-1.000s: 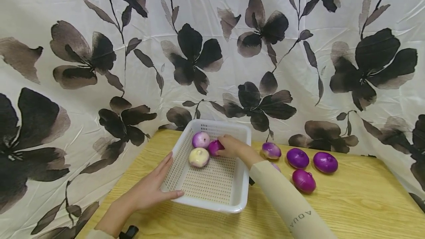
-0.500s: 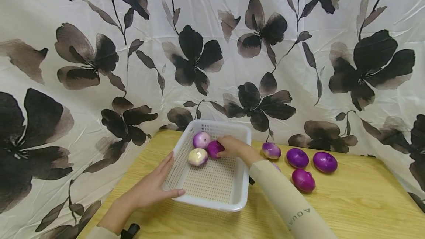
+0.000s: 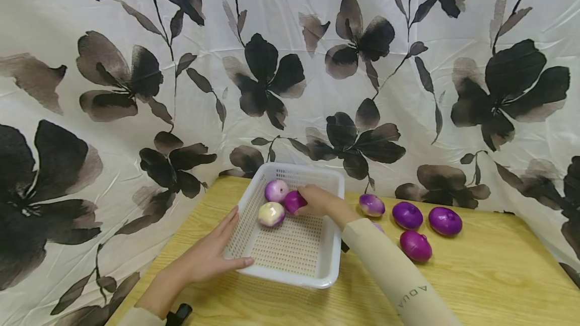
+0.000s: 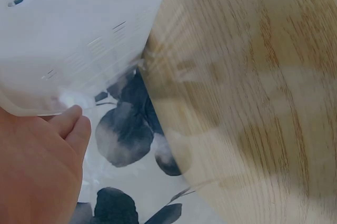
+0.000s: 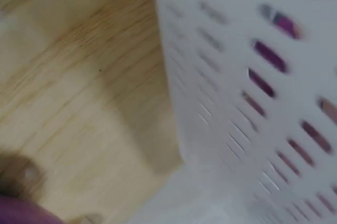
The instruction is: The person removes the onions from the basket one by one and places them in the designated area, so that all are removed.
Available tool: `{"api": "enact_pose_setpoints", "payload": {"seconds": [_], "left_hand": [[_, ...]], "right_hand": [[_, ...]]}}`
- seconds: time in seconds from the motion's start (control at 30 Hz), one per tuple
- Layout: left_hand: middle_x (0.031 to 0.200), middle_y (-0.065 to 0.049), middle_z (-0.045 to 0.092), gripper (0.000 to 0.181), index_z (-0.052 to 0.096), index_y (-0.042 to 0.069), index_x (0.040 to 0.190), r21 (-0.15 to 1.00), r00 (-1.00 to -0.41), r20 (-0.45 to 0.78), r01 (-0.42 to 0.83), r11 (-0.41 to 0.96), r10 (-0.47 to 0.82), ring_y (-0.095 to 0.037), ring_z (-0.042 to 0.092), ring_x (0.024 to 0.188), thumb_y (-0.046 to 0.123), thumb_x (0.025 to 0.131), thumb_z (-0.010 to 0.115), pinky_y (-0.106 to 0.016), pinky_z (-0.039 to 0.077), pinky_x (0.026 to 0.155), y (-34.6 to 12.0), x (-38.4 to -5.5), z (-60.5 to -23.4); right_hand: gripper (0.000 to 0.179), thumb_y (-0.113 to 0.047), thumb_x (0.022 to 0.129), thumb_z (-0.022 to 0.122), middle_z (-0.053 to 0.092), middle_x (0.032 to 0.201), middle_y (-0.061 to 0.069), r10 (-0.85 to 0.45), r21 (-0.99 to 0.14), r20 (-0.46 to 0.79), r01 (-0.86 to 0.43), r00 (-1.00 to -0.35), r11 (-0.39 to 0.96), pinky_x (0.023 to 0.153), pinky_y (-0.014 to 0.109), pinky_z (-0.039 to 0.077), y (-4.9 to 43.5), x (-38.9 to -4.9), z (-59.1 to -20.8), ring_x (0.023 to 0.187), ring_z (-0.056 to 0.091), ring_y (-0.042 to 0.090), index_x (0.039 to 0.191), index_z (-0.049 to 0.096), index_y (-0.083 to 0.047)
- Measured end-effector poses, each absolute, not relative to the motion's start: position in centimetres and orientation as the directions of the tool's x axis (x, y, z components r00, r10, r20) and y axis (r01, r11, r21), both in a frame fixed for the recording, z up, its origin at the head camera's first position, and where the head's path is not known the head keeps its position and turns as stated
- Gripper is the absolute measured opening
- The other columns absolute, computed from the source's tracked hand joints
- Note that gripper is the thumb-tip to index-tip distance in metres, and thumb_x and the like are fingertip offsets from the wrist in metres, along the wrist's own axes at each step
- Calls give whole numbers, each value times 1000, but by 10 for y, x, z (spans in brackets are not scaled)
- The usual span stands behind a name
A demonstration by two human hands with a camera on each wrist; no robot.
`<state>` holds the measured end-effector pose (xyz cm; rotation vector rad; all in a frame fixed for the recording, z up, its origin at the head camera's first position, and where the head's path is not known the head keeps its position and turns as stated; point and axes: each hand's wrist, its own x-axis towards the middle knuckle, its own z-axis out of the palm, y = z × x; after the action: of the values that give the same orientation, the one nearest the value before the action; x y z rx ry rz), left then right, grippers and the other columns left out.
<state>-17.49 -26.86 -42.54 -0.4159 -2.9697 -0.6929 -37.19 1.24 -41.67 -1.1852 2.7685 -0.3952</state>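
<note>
A white slotted plastic basket (image 3: 285,279) stands on the table. Inside, toward its far left, sit a pale, purple-sided onion (image 3: 271,214) and a purple-and-white onion (image 3: 276,191). My right hand (image 3: 315,200) reaches over the basket's right rim and grips a magenta onion (image 3: 293,202) beside those two. My left hand (image 3: 208,255) lies with straight fingers along the basket's left side, its thumb at the near rim. Close up in the left wrist view, two fingertips (image 4: 75,124) meet the basket's edge. The right wrist view faces the slotted outer wall (image 5: 210,103), with purple visible through the slots.
Right of the basket, a purple-and-white onion (image 3: 371,205), two dark purple onions (image 3: 407,215) and a magenta onion (image 3: 415,246) lie on the wooden table (image 3: 494,275). Another onion (image 3: 377,226) is mostly hidden by the right sleeve. Behind hangs a floral cloth (image 3: 290,9).
The magenta onion in my right hand has moved slightly toward me, and the pale onion has rolled to show more purple on its right side. My left hand has stayed at the basket.
</note>
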Motion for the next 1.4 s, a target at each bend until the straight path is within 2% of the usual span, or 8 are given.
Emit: {"api": "enact_pose_setpoints", "payload": {"seconds": [0.23, 0.5, 0.6, 0.73, 0.93, 1.2, 1.4], "left_hand": [[173, -3, 1, 123, 13, 7, 165, 435, -961, 129, 278, 857, 246, -40, 25, 152, 79, 80, 66, -62, 33, 116, -269, -177, -426], [173, -8, 2, 121, 14, 3, 164, 427, -954, 147, 299, 854, 260, -43, 25, 151, 76, 82, 66, -63, 33, 115, -272, -181, -426], [172, -9, 3, 121, 14, 3, 164, 427, -953, 153, 301, 853, 260, -44, 25, 151, 75, 83, 66, -64, 33, 115, -273, -181, -426], [173, -8, 2, 122, 12, 5, 164, 438, -956, 144, 293, 850, 256, -43, 24, 151, 77, 82, 66, -64, 32, 115, -273, -183, -426], [173, -8, 1, 123, 13, 4, 164, 447, -957, 151, 291, 846, 250, -44, 23, 152, 77, 81, 67, -64, 30, 116, -273, -183, -428], [172, -12, 5, 122, 15, 3, 164, 440, -952, 172, 304, 845, 253, -45, 26, 150, 75, 82, 68, -65, 33, 115, -269, -179, -429], [172, -13, 6, 122, 14, 3, 164, 439, -950, 174, 309, 843, 258, -45, 25, 151, 76, 82, 67, -64, 32, 115, -266, -177, -429]], "right_hand": [[63, -31, 91, 79, 61, 118, 17, -753, -252, 79, -744, -653, 619, 91, 39, 54, 24, -362, -394, 104, 61, 26, 138, 55, 3], [63, -31, 94, 76, 56, 135, 20, -797, -293, 133, -792, -589, 536, 100, 41, 52, 37, -347, -371, 118, 58, 29, 142, 52, 3], [56, -30, 95, 76, 62, 128, 17, -816, -328, 158, -809, -556, 488, 97, 39, 55, 41, -344, -366, 113, 62, 26, 135, 54, 3], [48, -30, 93, 78, 68, 110, 8, -823, -343, 199, -825, -531, 449, 84, 29, 57, 52, -341, -361, 95, 65, 16, 126, 58, 0], [55, -36, 84, 84, 71, 110, 5, -782, -349, 253, -808, -570, 476, 78, 22, 56, 78, -334, -353, 93, 64, 13, 123, 64, -2], [61, -31, 83, 86, 67, 120, 9, -722, -536, 252, -714, -644, 450, 80, 26, 61, 123, -319, -353, 98, 71, 20, 131, 62, -1], [64, -35, 85, 85, 70, 122, 8, -688, -487, 275, -715, -671, 503, 80, 29, 61, 155, -308, -361, 97, 71, 17, 135, 61, -2]]}}
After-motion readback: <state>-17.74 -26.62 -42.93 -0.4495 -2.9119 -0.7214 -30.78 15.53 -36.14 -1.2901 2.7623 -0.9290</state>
